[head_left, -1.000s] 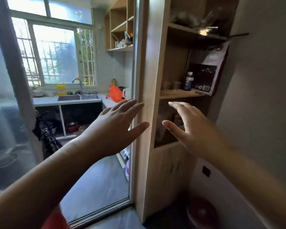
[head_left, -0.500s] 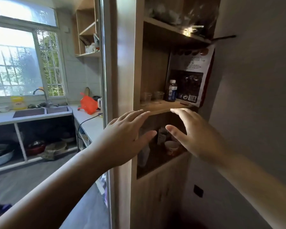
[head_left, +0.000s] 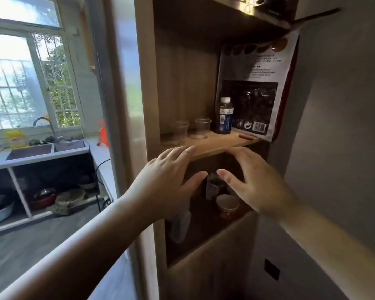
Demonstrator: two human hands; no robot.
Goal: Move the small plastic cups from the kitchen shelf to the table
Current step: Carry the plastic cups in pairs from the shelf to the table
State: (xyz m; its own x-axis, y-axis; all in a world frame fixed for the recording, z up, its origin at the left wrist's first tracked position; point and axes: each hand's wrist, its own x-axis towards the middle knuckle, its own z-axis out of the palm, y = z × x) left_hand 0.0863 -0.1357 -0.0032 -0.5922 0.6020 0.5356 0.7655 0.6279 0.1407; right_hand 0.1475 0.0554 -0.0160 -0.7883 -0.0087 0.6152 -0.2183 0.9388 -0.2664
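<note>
Two small clear plastic cups stand on the wooden kitchen shelf (head_left: 221, 144): one cup (head_left: 180, 131) to the left and another cup (head_left: 202, 127) just right of it. My left hand (head_left: 167, 180) is raised below the shelf's front edge, fingers spread, holding nothing. My right hand (head_left: 256, 180) is beside it at the same height, also spread and empty. Both hands are below and in front of the cups, apart from them.
A small bottle (head_left: 225, 115) and a large dark snack bag (head_left: 253, 92) stand right of the cups. The compartment below holds a white-lidded jar (head_left: 227, 206) and a box. A wall is on the right; a sink counter (head_left: 46, 148) lies through the doorway on the left.
The view has closed in on the cabinet, and both hands have risen toward the front edge of the shelf that holds the cups. Both remain empty.
</note>
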